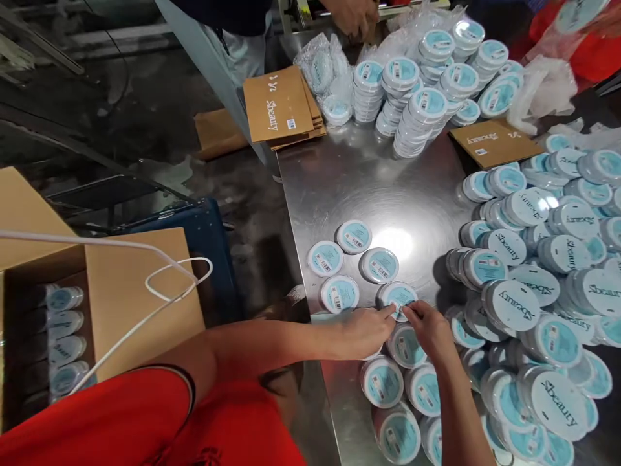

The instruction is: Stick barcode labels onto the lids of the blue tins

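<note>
Left hand (363, 333) and right hand (429, 330), fingers pinched closed on a round white plastic tin with pale-blue label (398, 299) on the shiny steel worktop (349, 194); more round tins (533, 272) heaped at 3 o'clock.

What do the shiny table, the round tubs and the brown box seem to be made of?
The table looks like stainless steel: grey, with a bright glare. The round tub looks like glossy plastic with a paper sticker on its lid, though the look leaves that open. The box seems plain brown cardboard, matte, with folded flaps.
</note>
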A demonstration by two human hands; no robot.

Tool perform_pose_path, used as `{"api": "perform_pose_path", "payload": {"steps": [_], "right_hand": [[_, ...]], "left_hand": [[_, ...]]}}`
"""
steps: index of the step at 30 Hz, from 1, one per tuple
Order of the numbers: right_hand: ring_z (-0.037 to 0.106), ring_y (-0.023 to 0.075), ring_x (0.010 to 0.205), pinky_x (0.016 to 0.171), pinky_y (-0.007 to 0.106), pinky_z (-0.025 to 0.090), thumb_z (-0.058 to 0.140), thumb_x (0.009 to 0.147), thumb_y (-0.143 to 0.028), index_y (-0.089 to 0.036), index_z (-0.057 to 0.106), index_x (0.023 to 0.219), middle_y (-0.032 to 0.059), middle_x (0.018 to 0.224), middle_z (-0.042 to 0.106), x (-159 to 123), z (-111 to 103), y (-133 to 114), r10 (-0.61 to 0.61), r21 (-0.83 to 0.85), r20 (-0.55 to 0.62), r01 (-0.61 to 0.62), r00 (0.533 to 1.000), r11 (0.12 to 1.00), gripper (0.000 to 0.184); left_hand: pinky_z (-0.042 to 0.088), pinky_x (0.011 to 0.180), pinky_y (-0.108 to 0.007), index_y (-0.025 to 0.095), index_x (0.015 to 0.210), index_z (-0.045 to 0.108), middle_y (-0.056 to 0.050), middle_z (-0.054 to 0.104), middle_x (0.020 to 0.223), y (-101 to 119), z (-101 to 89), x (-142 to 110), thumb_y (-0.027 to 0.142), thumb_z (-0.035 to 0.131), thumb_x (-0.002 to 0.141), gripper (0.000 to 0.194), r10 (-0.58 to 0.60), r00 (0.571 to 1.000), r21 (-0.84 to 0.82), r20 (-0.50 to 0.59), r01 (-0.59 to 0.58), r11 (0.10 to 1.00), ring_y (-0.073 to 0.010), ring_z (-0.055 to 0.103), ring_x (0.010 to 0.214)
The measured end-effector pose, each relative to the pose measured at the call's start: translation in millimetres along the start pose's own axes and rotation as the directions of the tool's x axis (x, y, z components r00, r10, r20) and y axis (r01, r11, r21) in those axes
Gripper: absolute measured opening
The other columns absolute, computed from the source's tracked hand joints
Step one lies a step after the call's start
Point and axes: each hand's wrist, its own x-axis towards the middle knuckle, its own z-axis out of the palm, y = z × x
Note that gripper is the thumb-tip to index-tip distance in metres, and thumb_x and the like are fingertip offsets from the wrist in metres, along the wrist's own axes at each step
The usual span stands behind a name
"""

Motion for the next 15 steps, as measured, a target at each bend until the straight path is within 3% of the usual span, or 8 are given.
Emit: {"api": "perform_pose_path", "payload": {"steps": [7, 12, 14, 15], "right_hand": [[0.065, 0.0231, 0.078, 0.071, 0.032, 0.042, 0.047, 0.085, -0.044, -0.025, 0.052, 0.075, 0.0082, 0.08, 0.071, 0.2, 7.1, -4.6, 0.038, -0.178, 0.01, -0.035, 0.999, 0.983, 0.023], [0.068, 0.0311, 0.084, 0.073, 0.04, 0.046, 0.058, 0.084, -0.054, -0.021, 0.057, 0.088, 0.0169, 0.087, 0.07, -1.7, -1.7, -4.2, 0.19, -0.365, -0.12, -0.221, 0.974, 0.904, 0.034], [0.068, 0.035, 0.092, 0.079, 0.044, 0.049, 0.062, 0.082, -0.057, -0.017, 0.059, 0.1, 0.0208, 0.096, 0.069, -2.4, -3.8, -0.9, 0.137, -0.417, -0.192, -0.207, 0.972, 0.885, 0.043], [0.067, 0.0353, 0.099, 0.084, 0.045, 0.05, 0.06, 0.083, -0.055, -0.016, 0.059, 0.107, 0.0219, 0.104, 0.069, -2.5, -2.4, 1.4, 0.051, -0.416, -0.197, -0.13, 0.979, 0.9, 0.045]], "left_hand": [[0.055, 0.075, -0.035, 0.01, 0.127, 0.064, -0.019, 0.041, 0.161, 10.4, 10.2, 3.8, 0.012, 0.054, 0.095, 0.034, 0.014, 0.999, -0.03, -0.031, -0.015, 0.999, -0.029, 0.071, 0.101], [0.056, 0.072, -0.038, 0.009, 0.128, 0.063, -0.023, 0.039, 0.161, 13.2, 6.5, 10.4, 0.01, 0.061, 0.089, 0.039, -0.021, 1.0, -0.078, 0.016, 0.022, 0.997, -0.0315, 0.072, 0.097], [0.056, 0.071, -0.038, 0.008, 0.126, 0.063, -0.023, 0.041, 0.159, 10.4, 2.7, 11.6, 0.009, 0.063, 0.088, 0.039, -0.001, 1.0, -0.089, 0.02, 0.003, 0.996, -0.0309, 0.073, 0.095], [0.056, 0.071, -0.037, 0.008, 0.126, 0.063, -0.022, 0.046, 0.156, 8.4, 0.9, 10.2, 0.012, 0.062, 0.09, 0.037, 0.002, 1.0, -0.101, 0.008, -0.001, 0.995, -0.0299, 0.073, 0.095]]}}
